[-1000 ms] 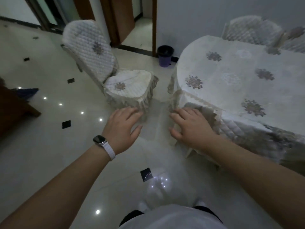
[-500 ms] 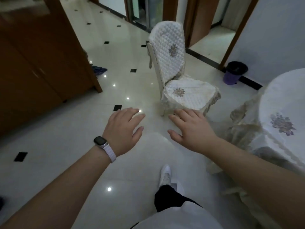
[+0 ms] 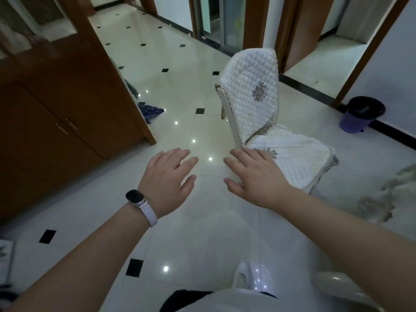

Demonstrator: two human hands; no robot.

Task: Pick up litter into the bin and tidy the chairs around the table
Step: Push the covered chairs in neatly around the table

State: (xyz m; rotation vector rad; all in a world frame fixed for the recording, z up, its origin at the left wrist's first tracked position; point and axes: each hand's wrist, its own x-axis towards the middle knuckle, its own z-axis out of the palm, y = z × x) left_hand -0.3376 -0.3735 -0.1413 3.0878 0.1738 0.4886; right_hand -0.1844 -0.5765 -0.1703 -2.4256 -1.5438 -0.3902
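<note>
Both my left hand (image 3: 167, 180) and right hand (image 3: 254, 177) hover flat, holding nothing; chair (image 3: 265, 122) stands apart from the table, bin (image 3: 360, 114) beyond; slick floor risks it skidding.

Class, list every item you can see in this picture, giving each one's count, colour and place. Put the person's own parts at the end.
Chair: one, white quilted cover, centre right.
Bin: one, purple with black liner, far right by the wall.
Cabinet: one, brown wood, left.
Cloth: one, blue, on the floor beside the cabinet.
Floor: pale glossy tiles, small black insets.
Tablecloth: one edge, whitish, far right.
Shoe: one, white, bottom centre.
Watch: one, dark face, white strap, left wrist.
Left hand: fingers spread, empty, above the floor.
Right hand: fingers spread, empty, before the chair seat.
</note>
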